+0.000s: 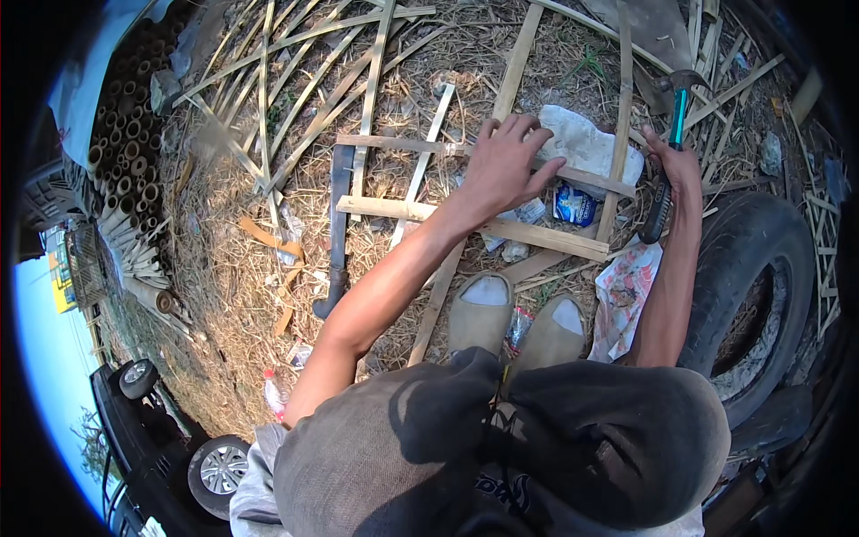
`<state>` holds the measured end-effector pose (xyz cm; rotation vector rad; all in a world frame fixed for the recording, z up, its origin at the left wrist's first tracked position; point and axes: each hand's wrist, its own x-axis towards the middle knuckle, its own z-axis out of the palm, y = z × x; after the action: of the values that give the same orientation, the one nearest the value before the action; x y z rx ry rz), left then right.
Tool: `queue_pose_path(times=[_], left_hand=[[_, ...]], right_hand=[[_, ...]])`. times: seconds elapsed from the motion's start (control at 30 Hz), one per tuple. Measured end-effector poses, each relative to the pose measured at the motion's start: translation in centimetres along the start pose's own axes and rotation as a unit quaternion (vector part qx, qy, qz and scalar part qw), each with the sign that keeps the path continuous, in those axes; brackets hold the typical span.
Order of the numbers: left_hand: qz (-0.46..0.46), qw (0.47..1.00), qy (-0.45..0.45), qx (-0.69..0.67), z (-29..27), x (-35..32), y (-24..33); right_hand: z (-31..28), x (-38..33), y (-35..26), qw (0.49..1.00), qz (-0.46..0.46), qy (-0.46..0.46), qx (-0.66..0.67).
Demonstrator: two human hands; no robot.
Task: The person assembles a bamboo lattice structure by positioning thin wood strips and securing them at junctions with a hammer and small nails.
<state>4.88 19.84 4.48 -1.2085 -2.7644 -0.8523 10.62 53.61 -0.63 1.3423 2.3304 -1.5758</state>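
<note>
My right hand [676, 170] is closed around a claw hammer [679, 121] with a black and teal handle, its head pointing away from me. Fingers apart, my left hand [510, 163] rests over the upper wooden crosspiece [403, 144], beside a whitish stone block [566, 128]. Nearer to me lies a second crosspiece [546, 236]. An upright slat [621, 107] meets both crosspieces at their right ends. At their left ends lies a machete [341, 183] with a dark blade. Whether my left fingertips press on the wood or the stone, I cannot tell.
Several bamboo strips [295, 40] spread over the straw-covered ground. A blue packet [574, 206] lies by the stone. An old tyre [729, 233] is at the right, and stacked bamboo tubes [125, 134] are at the far left. A dark vehicle [148, 447] stands at lower left.
</note>
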Motion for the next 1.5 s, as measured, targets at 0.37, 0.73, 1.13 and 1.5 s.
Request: queue_pose_path(times=[0.37,0.73,1.13,1.5], left_hand=[[0.059,0.997,-0.053,-0.007,7.0,1.3,5.2],[0.135,0.988,-0.077,-0.021,6.4,2.2,5.1],[0.197,0.971,-0.137,-0.024,7.2,4.6,3.6],[0.181,0.969,-0.150,-0.072,7.1,5.3,3.6]], right_hand=[[0.6,-11.6,3.1,0.997,-0.011,0.068,0.023],[2.6,-12.8,5.2,0.979,0.045,0.023,0.199],[4.1,-13.1,2.4,0.971,0.051,0.046,0.229],[4.2,-12.5,3.1,0.952,0.091,0.019,0.290]])
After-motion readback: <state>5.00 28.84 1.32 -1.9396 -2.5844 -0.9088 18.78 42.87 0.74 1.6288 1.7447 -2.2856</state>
